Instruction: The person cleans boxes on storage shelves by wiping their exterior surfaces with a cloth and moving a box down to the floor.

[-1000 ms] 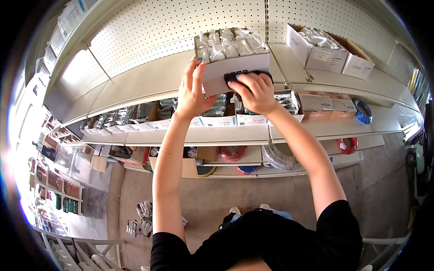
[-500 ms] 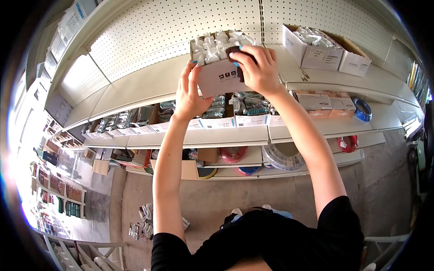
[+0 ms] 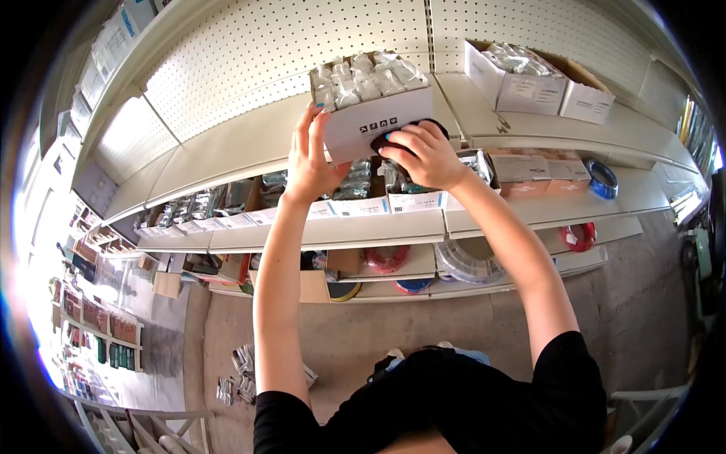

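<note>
Indoors, left hand [image 3: 310, 172] on box [image 3: 355, 127], right [image 3: 431, 157] gripping cloth [image 3: 381, 143]

Upper centre: carton [image 3: 361, 130], bagged parts [image 3: 370, 78] inside, perforated panel [image 3: 287, 53] behind. Left hand [image 3: 308, 160] at carton's left side; right hand [image 3: 427, 157] at lower right of its front face, cloth [image 3: 380, 143] between. Upper right: two open boxes [image 3: 529, 94] side by side on upper shelf [image 3: 219, 155]. Middle shelf [image 3: 340, 229], below: packet boxes [image 3: 416, 203] left to centre, closed cartons [image 3: 518, 174] right of them, coil [image 3: 601, 180] at right end. Lower left: packets [image 3: 244, 374] on floor [image 3: 340, 340].
</note>
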A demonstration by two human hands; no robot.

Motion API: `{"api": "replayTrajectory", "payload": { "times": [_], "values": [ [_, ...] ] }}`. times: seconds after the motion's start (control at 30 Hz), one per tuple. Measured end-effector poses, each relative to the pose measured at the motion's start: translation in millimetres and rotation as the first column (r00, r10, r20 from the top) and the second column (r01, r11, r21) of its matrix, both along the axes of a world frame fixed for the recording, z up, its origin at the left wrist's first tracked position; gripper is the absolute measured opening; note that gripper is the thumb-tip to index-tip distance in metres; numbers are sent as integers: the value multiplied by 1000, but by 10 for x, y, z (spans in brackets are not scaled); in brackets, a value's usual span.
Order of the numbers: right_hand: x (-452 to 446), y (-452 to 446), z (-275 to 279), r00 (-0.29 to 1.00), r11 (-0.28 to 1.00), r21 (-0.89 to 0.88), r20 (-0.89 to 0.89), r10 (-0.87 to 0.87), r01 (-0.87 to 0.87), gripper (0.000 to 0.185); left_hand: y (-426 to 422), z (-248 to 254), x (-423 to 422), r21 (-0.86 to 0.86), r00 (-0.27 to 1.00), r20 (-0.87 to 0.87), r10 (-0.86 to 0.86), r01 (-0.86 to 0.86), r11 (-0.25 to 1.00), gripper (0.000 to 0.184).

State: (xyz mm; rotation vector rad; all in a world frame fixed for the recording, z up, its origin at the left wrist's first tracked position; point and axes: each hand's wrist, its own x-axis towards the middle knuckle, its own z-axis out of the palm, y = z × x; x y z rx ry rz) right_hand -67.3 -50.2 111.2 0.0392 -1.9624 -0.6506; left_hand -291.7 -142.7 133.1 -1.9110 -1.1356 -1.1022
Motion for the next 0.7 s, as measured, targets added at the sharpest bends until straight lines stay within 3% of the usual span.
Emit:
{"api": "replayTrajectory", "payload": {
  "times": [0.23, 0.37, 0.7],
  "values": [
    [-77, 218, 624, 948, 999, 27, -316, -27, 38, 24, 7, -5, 1, 41, 1000, -17, 23, -22, 999, 88],
    [-127, 133, 405, 929, 997, 11, -364, -62, 71, 20, 18, -22, -4, 30, 1000, -11, 1, 0, 1000, 89],
    [-9, -122, -314, 989, 1000, -15, 147, 26, -24, 21, 9, 1, -109, -39, 999, -46, 15, -16, 999, 91]
  ]
}}
